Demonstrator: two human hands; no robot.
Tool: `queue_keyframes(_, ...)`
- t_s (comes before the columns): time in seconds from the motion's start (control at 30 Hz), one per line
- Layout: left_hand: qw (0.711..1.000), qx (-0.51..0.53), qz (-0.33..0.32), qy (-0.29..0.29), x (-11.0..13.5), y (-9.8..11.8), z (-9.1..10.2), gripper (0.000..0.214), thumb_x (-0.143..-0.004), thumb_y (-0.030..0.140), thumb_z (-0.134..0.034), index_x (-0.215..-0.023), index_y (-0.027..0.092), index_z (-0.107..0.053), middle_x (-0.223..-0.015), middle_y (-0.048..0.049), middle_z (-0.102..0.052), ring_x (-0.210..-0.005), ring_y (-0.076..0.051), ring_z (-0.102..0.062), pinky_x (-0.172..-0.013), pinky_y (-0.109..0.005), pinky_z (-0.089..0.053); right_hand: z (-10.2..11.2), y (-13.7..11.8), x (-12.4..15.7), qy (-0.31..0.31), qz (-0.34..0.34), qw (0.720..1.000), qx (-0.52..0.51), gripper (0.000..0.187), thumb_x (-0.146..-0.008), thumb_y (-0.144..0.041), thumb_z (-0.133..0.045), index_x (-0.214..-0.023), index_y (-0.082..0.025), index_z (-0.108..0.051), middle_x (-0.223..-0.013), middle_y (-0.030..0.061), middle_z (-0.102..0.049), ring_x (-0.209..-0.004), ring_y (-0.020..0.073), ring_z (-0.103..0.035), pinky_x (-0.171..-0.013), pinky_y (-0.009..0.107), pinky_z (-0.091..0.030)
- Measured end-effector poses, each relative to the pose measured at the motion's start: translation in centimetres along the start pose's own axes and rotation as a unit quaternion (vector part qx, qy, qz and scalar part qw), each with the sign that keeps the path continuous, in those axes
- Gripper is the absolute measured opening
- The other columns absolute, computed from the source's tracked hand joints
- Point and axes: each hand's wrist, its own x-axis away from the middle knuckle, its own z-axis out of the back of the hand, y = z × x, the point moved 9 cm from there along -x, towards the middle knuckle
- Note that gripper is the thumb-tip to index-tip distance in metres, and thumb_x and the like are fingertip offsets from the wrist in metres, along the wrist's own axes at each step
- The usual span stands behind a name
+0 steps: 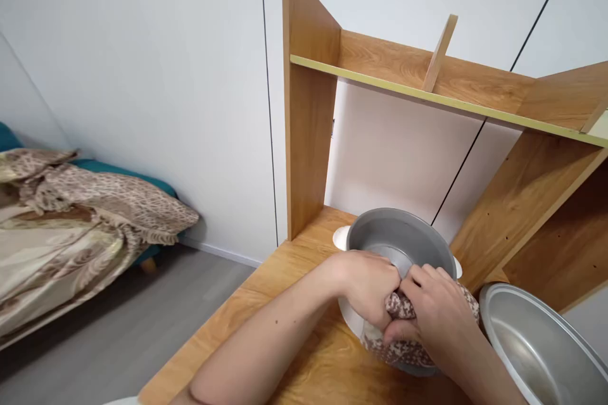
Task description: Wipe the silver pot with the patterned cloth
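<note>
While two hands (403, 304) grip one cloth (403, 329), two pots (399, 240) stand.

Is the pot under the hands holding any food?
No: the grey pot shows a bare metal inside, while both hands clutch a patterned cloth.

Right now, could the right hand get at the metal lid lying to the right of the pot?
Probably yes. The lid lies bare beside the right hand, nothing between them, but that hand and the left hand are gripping a patterned cloth at the pot rim.
</note>
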Motion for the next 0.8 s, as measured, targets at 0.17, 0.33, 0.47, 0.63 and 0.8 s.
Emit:
queue_keyframes(0.17,1.0,-0.005,-0.016,0.01,0.0,0.3,0.0,0.036,-0.071,0.056,-0.072,-0.078,0.021,-0.071,-0.071,-0.0045,-0.07,-0.058,-0.022,-0.062,-0.047,-0.03,-0.04,-1.0,-0.8,-0.2,-0.179,-0.003,0.984,0.004,0.037,-0.072,-0.058,-0.086,-0.082,-0.025,-0.074,-0.083,0.0001,-0.075,-0.084,0.0253,-0.07,-0.074,0.034,-0.039)
queue_keyframes(0.33,1.0,-0.012,-0.012,0.02,-0.1,0.4,0.3,0.034,-0.071,0.056,-0.07,-0.075,0.022,-0.069,-0.068,-0.0035,-0.069,-0.058,-0.021,-0.061,-0.045,-0.03,-0.037,-1.2,-0.4,-0.3,-0.264,-0.045,0.963,0.036,0.035,-0.082,-0.059,-0.077,-0.087,-0.025,-0.076,-0.09,0.0032,-0.077,-0.087,0.0279,-0.071,-0.07,0.034,-0.036)
queue_keyframes(0.47,1.0,-0.017,-0.008,0.019,0.2,0.2,0.4,0.035,-0.071,0.057,-0.068,-0.069,0.022,-0.066,-0.065,-0.0032,-0.067,-0.055,-0.021,-0.059,-0.045,-0.03,-0.037,-0.9,0.0,-0.4,-0.246,-0.042,0.968,0.022,0.043,-0.077,-0.066,-0.078,-0.088,-0.024,-0.076,-0.09,0.0031,-0.077,-0.087,0.0276,-0.07,-0.071,0.034,-0.036)
queue_keyframes(0.63,0.999,-0.022,-0.014,0.026,0.3,0.0,0.6,0.03,-0.072,0.053,-0.068,-0.076,0.023,-0.067,-0.069,-0.002,-0.068,-0.059,-0.021,-0.061,-0.046,-0.031,-0.036,0.1,0.9,-0.3,-0.208,-0.026,0.978,-0.005,0.039,-0.072,-0.062,-0.084,-0.079,-0.025,-0.074,-0.08,-0.001,-0.075,-0.081,0.0218,-0.069,-0.071,0.03,-0.034)
queue_keyframes(0.8,0.999,-0.003,-0.023,0.023,0.2,0.6,0.4,0.028,-0.074,0.049,-0.068,-0.081,0.022,-0.07,-0.074,-0.0043,-0.072,-0.06,-0.022,-0.062,-0.046,-0.031,-0.039,-0.4,0.3,-0.6,-0.196,-0.024,0.98,0.035,0.037,-0.074,-0.059,-0.085,-0.078,-0.023,-0.076,-0.078,0.0018,-0.076,-0.076,0.0228,-0.069,-0.069,0.031,-0.034)
